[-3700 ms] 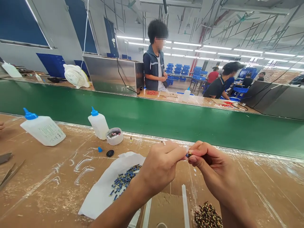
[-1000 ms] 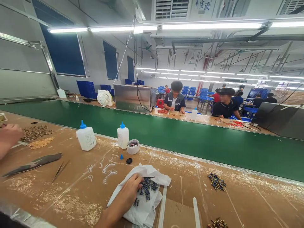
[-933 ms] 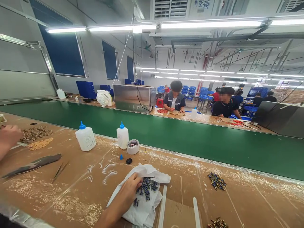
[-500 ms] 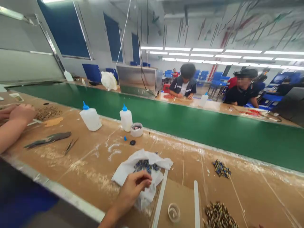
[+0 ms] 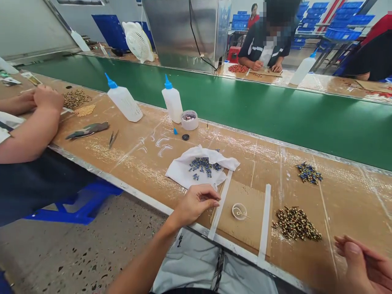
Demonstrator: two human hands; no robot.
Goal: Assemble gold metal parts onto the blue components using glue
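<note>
My left hand (image 5: 196,205) is beside the cardboard pad's left tape strip, just in front of a white cloth (image 5: 180,168) bearing small dark-blue pieces (image 5: 203,164). Its thumb and fingertips are drawn together; anything between them is too small to make out. At the lower right edge, my right hand (image 5: 366,263) is partly cut off, its fingers loosely apart with nothing visible in them. Nearest to it lies a pile of small dark-and-tan pieces (image 5: 297,223). A small clear cup (image 5: 239,211) with a thin stick in it stands on the cardboard pad (image 5: 252,200).
Two white squeeze bottles (image 5: 125,104) (image 5: 172,104), a tape roll (image 5: 190,120), tweezers (image 5: 113,139) and a smaller blue-and-tan pile (image 5: 309,173) lie on the bench. A green conveyor belt (image 5: 245,106) runs behind. A co-worker's hands (image 5: 47,98) are at left; another person sits across.
The view has tilted down and closer to the bench. My right hand has come into sight at the lower right. My left hand stays near the cloth, fingertips still together.
</note>
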